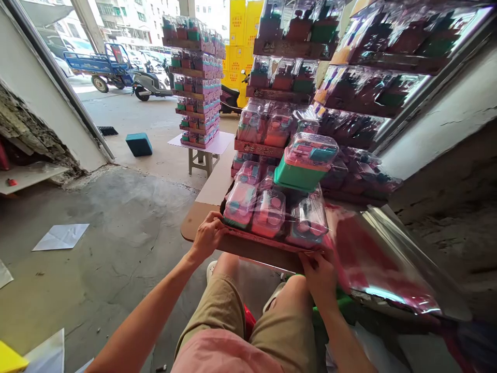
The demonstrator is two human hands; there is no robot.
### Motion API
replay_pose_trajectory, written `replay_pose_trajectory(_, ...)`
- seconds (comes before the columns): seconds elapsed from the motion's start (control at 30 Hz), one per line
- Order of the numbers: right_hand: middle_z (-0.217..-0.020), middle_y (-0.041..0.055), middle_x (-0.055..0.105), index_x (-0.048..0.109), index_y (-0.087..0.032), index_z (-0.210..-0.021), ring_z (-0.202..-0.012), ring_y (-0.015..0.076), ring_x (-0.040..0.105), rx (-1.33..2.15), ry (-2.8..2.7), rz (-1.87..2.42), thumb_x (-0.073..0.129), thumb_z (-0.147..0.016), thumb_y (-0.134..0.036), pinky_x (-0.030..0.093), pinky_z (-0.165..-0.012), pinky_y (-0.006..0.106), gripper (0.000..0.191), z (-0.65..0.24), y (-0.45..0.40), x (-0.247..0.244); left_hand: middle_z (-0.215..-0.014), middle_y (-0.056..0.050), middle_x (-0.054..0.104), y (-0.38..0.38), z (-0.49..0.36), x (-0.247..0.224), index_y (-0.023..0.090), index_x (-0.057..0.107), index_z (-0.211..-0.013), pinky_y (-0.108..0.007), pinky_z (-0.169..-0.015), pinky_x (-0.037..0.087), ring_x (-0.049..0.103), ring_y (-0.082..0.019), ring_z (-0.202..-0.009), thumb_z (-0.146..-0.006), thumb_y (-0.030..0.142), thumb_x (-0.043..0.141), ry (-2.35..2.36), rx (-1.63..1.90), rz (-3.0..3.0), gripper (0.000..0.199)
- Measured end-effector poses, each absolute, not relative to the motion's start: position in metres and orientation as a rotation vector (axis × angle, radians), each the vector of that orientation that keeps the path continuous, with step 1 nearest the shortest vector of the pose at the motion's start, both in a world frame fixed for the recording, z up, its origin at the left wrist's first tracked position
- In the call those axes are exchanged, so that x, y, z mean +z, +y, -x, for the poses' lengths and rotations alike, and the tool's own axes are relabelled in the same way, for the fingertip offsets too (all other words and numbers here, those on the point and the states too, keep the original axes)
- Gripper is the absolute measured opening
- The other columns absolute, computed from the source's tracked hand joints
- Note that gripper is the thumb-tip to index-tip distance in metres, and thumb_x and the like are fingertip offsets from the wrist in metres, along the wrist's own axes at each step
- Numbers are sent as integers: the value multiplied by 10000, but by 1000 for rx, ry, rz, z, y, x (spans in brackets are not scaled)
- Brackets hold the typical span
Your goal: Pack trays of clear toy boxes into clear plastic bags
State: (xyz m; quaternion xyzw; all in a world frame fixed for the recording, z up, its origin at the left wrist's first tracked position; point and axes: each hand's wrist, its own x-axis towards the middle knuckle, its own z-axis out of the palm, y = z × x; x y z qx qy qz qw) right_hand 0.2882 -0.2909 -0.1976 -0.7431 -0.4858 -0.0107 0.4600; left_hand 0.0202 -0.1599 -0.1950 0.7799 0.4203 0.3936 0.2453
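Observation:
A low tray [264, 239] of small plastic-wrapped pink and green boxes [271, 212] lies at the near edge of the brown table [200, 220]. My left hand [208, 234] pinches the tray's near left corner. At the tray's near right side, the fingers of my right hand [316, 269] are closed on its edge. A green box with a clear, pink-rimmed top [305, 165] rests tilted on the boxes toward the tray's back right. Clear film covers part of the tray's contents.
Tall stacks of wrapped trays [285, 77] stand behind and to the right. Another stack [197, 98] sits on a stool-supported board [223, 142]. Clear film sheets [380, 248] lie at the right. A blue block [139, 144] and paper [62, 237] are on the floor.

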Motion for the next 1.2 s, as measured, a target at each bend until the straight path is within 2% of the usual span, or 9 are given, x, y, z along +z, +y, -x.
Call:
replay_pose_trajectory(0.2, -874, 126, 568, 632, -170, -617, -733, 221, 545, -42, -1223, 1879, 478, -723, -556, 459, -677, 364, 429, -289, -289, -201, -855, -43, 550, -158, -22, -202, 177, 489, -633, -267, -738, 420, 533, -162, -801, -820, 181, 490, 1117, 1120, -2223, 187)
replay_pose_trajectory(0.6, -813, 95, 525, 572, -169, -631, -734, 211, 531, -183, -1372, 1835, 433, -823, -520, 436, -660, 345, 424, -292, -288, -204, -779, -35, 527, -151, -20, -207, 193, 418, -646, -263, -681, 416, 504, -162, -742, -846, 165, 469, 1028, 1193, -2483, 208)
replay_pose_trajectory(0.83, -695, 22, 456, 382, -205, -551, -569, 134, 423, -268, -1413, 1775, 457, -832, -479, 342, -530, 268, 399, -296, -288, -202, -765, -28, 521, -150, -18, -202, 196, 399, -632, -249, -671, 413, 508, -152, -726, -838, 160, 449, 1024, 1129, -2482, 215)
replay_pose_trajectory(1.0, -621, -19, 383, 348, -220, -614, -550, 135, 366, -338, -1464, 1753, 456, -840, -423, 301, -511, 262, 322, -300, -287, -201, -742, -13, 506, -146, -17, -206, 198, 369, -613, -236, -641, 393, 499, -138, -688, -811, 177, 477, 1020, 1114, -2400, 227)
replay_pose_trajectory(1.2, -636, -7, 416, 359, -227, -634, -542, 143, 388, -285, -1566, 1727, 409, -848, -337, 326, -495, 270, 246, -316, -286, -200, -700, 12, 469, -141, -14, -207, 194, 363, -610, -216, -602, 370, 449, -113, -622, -793, 199, 478, 976, 1105, -2318, 217)
